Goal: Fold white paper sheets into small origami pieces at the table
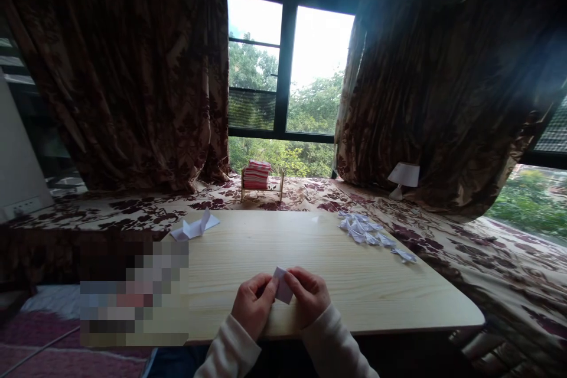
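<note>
A small folded piece of white paper (284, 290) is held up between both hands, just above the near edge of the wooden table (248, 248). My left hand (254, 303) pinches its left side between thumb and fingers. On the opposite side, my right hand (310, 294) grips the upper right edge the same way. Several folded white paper pieces (361, 229) lie in a loose pile at the table's far right. One more folded paper piece (403, 256) sits apart from them, nearer to me. White sheets with raised creases (195, 228) rest at the far left corner.
Behind the table, a floral-covered ledge (305, 192) runs below the window. On it stand a small rack with folded red-and-white cloths (257, 176) and a white lamp (404, 175). Dark patterned curtains (146, 82) hang on both sides. A blurred patch hides the table's left side.
</note>
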### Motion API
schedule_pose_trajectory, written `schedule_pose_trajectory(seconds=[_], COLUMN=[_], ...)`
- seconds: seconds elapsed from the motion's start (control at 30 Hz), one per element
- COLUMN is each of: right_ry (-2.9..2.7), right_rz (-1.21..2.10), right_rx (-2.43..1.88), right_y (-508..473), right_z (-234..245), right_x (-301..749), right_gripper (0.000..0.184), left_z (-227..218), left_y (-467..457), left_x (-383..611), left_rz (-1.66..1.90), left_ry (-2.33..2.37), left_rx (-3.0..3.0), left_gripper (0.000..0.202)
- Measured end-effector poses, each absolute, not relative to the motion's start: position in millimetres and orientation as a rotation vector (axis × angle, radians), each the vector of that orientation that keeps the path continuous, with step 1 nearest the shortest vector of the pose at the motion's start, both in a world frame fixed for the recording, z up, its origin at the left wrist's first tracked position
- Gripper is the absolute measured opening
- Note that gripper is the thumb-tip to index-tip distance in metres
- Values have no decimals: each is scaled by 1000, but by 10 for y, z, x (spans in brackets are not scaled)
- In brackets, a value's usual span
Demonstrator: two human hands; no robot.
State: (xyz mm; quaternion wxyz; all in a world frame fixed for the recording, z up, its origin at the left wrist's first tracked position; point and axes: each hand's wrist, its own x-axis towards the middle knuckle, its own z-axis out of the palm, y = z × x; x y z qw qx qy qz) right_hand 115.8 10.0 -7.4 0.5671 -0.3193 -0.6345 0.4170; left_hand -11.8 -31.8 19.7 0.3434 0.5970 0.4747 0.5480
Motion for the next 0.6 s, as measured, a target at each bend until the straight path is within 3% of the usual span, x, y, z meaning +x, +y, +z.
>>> schedule_pose_trajectory(seconds=[0.6], right_ry=[-1641], right_rz=[825], right_rx=[-800], right_y=[-4], right_z=[87], right_x=[1153], right_gripper=[18], left_z=[154], left_y=[-324], left_x=[-113], left_rz=[1382], left_ry=[1191], left_rx=[1808], left_gripper=[24])
